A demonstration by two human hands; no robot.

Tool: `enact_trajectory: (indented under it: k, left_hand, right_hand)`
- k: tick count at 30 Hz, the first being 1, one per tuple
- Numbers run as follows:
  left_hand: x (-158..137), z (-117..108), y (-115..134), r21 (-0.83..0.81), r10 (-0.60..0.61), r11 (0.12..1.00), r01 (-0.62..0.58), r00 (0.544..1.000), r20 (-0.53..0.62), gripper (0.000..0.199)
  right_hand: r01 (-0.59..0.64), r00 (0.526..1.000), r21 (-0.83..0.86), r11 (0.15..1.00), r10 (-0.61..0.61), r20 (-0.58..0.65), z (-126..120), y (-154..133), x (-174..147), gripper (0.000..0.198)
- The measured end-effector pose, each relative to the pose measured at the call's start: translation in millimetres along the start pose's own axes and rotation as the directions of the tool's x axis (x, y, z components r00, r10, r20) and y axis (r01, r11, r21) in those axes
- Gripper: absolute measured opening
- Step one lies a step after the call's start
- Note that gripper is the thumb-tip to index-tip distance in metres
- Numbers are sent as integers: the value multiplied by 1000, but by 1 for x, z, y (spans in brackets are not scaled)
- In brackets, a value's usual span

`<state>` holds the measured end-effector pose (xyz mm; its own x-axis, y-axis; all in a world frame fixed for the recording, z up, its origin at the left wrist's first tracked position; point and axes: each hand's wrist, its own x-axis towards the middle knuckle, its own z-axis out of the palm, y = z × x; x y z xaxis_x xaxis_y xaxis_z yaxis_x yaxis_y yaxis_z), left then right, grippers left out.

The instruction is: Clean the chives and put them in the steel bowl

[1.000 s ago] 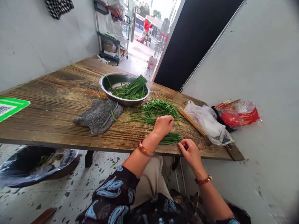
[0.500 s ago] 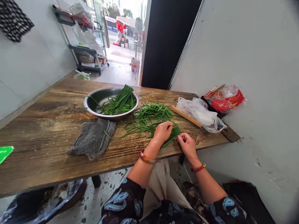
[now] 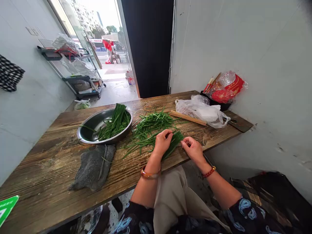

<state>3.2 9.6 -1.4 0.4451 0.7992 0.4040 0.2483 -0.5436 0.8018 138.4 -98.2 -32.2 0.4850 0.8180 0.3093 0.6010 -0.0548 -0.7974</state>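
My left hand [image 3: 163,142] is closed in a pinch over a row of green chives [image 3: 175,143] laid side by side near the table's front edge. What its fingertips grip is too small to make out. Just right of it, my right hand [image 3: 193,150] has thumb and fingers pressed together at the edge of that row; anything between them is hidden. Behind the hands lies a loose heap of chives [image 3: 156,122]. Several thin wooden skewers [image 3: 188,118] rest in a bundle to the right of the heap.
A metal basin [image 3: 81,138] holding more chives stands at the left, with a grey cloth [image 3: 94,169] in front. White plastic bags [image 3: 201,110] lie at the right, near a red package [image 3: 229,91] by the wall. A green card [image 3: 8,208] shows at far left.
The view has swung to the right and tilted, so the basin and cloth sit further left. My hands stay at the chive row, both still pinched, with only slight finger movement.
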Motion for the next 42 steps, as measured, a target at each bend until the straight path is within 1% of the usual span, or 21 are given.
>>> enact_trajectory:
  k: [4, 6, 9, 11, 13, 15, 17, 18, 23, 30, 35, 42]
  left_hand:
    - [-2, -3, 3, -46, 5, 999, -2, 998, 67, 10]
    - [-2, -5, 5, -41, 1, 999, 4, 995, 99, 10]
    - [-2, -7, 8, -23, -33, 999, 36, 995, 91, 10]
    - [-1, -8, 9, -49, -86, 995, 90, 993, 79, 11]
    - [-1, -10, 11, -142, -153, 976, 164, 985, 81, 14]
    - [-1, -12, 12, -281, -220, 931, 234, 972, 80, 19]
    - [-1, -13, 13, -383, -264, 882, 275, 961, 81, 23]
    - [-1, -14, 13, -406, -279, 867, 289, 957, 85, 25]
    - [-2, -14, 15, -433, -328, 834, 342, 938, 111, 29]
    - [-2, -14, 16, -516, -337, 778, 358, 931, 138, 30]
    - [-2, -12, 17, -509, -342, 774, 376, 925, 164, 30]
    - [-2, -11, 21, -491, -356, 773, 402, 915, 188, 31]
  right_hand:
    - [16, 1000, 23, 1000, -16, 19, -3, 0, 0, 24]
    - [27, 998, 64, 998, -30, 50, -5, 2, 0, 23]
    - [27, 992, 137, 990, -43, 117, -7, 7, 1, 23]
    - [26, 988, 155, 988, -49, 149, -9, 10, 2, 24]
    - [38, 984, 170, 985, -66, 163, -11, 11, 2, 24]
    - [57, 982, 191, 980, -89, 165, -15, 11, 1, 22]
    - [68, 980, 207, 976, -104, 169, -18, 10, -1, 21]
    - [71, 979, 215, 974, -109, 171, -19, 10, -2, 21]
    - [94, 977, 221, 971, -132, 166, -24, 9, -6, 19]
    - [132, 978, 122, 984, -149, 143, -20, 10, -9, 17]
    - [138, 981, 83, 987, -147, 125, -19, 8, -10, 17]
    - [152, 979, 99, 983, -164, 123, -18, 10, -11, 19]
